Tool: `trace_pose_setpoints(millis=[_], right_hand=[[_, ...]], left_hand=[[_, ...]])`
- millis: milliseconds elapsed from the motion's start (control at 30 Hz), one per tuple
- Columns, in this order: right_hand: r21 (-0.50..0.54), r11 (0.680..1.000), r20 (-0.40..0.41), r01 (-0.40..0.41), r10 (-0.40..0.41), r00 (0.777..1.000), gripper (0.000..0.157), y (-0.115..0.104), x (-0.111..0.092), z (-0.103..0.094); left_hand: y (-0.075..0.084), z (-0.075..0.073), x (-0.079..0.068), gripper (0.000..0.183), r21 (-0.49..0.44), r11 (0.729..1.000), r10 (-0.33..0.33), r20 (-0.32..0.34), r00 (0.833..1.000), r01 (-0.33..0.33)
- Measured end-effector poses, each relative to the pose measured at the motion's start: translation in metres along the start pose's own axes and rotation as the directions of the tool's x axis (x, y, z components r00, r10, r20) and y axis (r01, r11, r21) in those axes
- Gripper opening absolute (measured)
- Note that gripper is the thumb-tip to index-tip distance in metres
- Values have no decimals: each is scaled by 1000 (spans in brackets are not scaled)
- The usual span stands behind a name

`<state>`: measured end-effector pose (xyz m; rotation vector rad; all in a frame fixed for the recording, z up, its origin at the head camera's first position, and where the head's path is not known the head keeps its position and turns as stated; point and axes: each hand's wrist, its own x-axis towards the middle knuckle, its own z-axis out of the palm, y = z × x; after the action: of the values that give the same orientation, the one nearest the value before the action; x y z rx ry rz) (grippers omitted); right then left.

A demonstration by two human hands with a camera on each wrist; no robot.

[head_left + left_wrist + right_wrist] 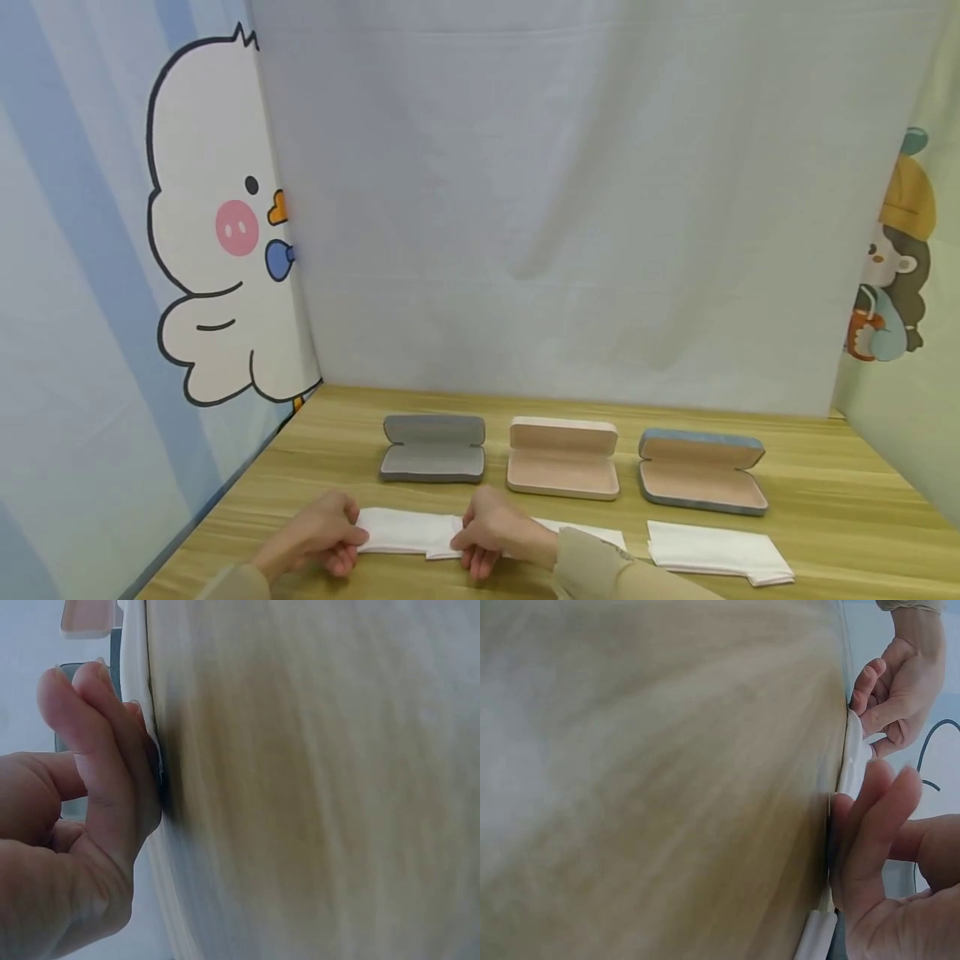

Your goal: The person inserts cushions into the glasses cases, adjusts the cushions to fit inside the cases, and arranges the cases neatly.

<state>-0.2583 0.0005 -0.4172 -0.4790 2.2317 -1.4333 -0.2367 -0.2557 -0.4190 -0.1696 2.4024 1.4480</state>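
Observation:
A folded white cloth [405, 532] lies flat on the table as a long strip. Its left end is pinched by my left hand [326, 533], whose fingers are bent beneath the thumb. At the strip's other end my right hand [491, 532] pinches the edge between thumb and fingers. In the right wrist view both hands flank the cloth [852, 754], low against the tabletop. A second folded white cloth [592, 532] is partly hidden behind my right wrist. Farther right lies a third folded cloth [716, 552], touched by neither hand.
Behind the cloths stand three open glasses cases in a row: a grey one [433, 461], a cream one with pink lining [562, 472] and a blue one [701, 486]. The wooden table [840, 500] ends at a pale curtain [562, 208]. Printed curtains hang at both sides.

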Motion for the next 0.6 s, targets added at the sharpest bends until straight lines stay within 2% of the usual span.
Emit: trace_pose_setpoints(millis=[33, 133, 267, 433, 600], right_hand=[[3, 1000, 7, -2, 2, 1000, 19, 0, 1, 1], [42, 999, 35, -17, 15, 999, 14, 1, 3, -1], [98, 994, 76, -46, 39, 996, 10, 4, 8, -11], [96, 994, 98, -60, 50, 994, 11, 0, 17, -32], [63, 996, 72, -58, 54, 996, 11, -10, 29, -52]], left_hand=[[0, -1, 0, 16, 0, 1000, -4, 2, 1000, 4], [-2, -7, 4, 14, -20, 1000, 10, 74, 997, -8], [1, -15, 9, 16, -78, 997, 42, 183, 982, -28], [12, -23, 18, 16, -117, 991, 82, 211, 974, -58], [24, -29, 32, 10, -124, 986, 137, 192, 972, -115]])
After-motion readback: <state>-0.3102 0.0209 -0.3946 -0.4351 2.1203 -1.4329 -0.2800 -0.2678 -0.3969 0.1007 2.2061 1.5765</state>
